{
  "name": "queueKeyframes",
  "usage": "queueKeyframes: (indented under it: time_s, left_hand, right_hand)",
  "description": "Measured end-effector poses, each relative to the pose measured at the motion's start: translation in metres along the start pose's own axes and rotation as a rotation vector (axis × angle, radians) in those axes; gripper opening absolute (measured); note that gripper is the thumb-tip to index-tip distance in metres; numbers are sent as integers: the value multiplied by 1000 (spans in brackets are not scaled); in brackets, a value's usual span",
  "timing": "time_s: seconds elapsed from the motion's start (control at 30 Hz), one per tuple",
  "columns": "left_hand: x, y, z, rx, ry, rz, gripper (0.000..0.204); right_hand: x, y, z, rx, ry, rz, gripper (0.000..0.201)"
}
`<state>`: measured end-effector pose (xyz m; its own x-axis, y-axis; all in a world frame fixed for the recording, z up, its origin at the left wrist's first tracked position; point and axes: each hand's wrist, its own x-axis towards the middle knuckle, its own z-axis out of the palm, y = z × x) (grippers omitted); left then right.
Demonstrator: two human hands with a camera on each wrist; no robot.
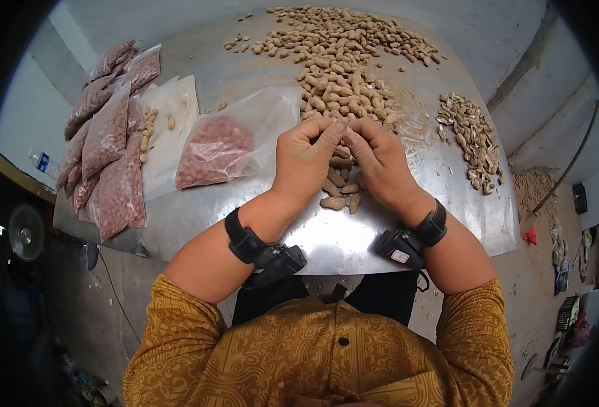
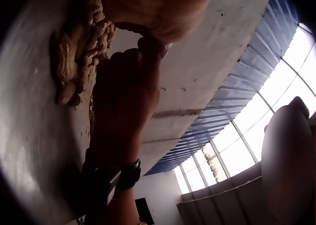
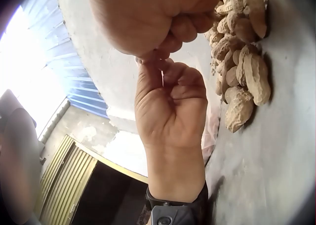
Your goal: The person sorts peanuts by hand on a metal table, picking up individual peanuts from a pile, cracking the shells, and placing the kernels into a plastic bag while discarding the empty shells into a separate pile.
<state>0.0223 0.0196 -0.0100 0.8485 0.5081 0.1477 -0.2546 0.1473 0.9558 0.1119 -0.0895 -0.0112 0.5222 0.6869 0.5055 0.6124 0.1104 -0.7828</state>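
Observation:
My left hand [image 1: 301, 159] and right hand [image 1: 386, 163] meet at the near end of a pile of unshelled peanuts [image 1: 340, 81]. Their fingers are curled, with the thumb tips side by side. Between those fingertips they pinch a peanut, which the fingers almost wholly hide. In the right wrist view the left hand [image 3: 173, 106] shows its palm side, its fingertips against those of the right hand [image 3: 153, 22]. Several loose peanuts [image 1: 333, 203] lie on the metal table [image 1: 245, 217] just below the hands.
A partly filled clear bag of reddish shelled peanuts [image 1: 214, 149] lies left of the hands. Stacked full bags [image 1: 106, 142] stand at the far left, beside flat empty bags [image 1: 177, 102] with a few peanuts on top. Broken shells [image 1: 472, 142] form a heap on the right.

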Motion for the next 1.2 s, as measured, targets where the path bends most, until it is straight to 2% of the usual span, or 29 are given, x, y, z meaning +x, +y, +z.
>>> queueKeyframes:
  time_s: [0.03, 0.13, 0.17, 0.23, 0.33, 0.43, 0.63, 0.83, 0.97, 1.2]
  left_hand:
    - [-2, 0, 2, 14, 10, 24, 20]
    - [-1, -9, 5, 84, 49, 159, 20]
    - [1, -13, 5, 112, 63, 214, 20]
    - [4, -17, 4, 117, 55, 246, 19]
    - [4, -17, 3, 142, 54, 251, 18]
    - [5, -17, 1, 227, 65, 305, 17]
    - [7, -14, 0, 343, 72, 438, 16]
    - [9, -14, -4, 515, 3, 583, 16]
    - [12, -11, -7, 622, -56, 731, 20]
    - [14, -12, -7, 621, -39, 732, 20]
  right_hand:
    - [-1, -1, 0, -25, 15, -13, 18]
    - [-3, -5, -1, 119, -12, 231, 20]
    - [-3, -3, -2, 177, -19, 261, 21]
    - [-2, 2, -2, 293, -34, 320, 23]
    - [-2, -7, -1, 619, -50, 446, 25]
    - [-2, 3, -2, 937, -153, 487, 28]
    - [-2, 7, 4, 1115, -171, 496, 30]
    - [-4, 8, 8, 1312, -82, 603, 28]
    - [-5, 10, 8, 1318, -43, 587, 27]
    - [-4, 12, 6, 1379, -71, 595, 18]
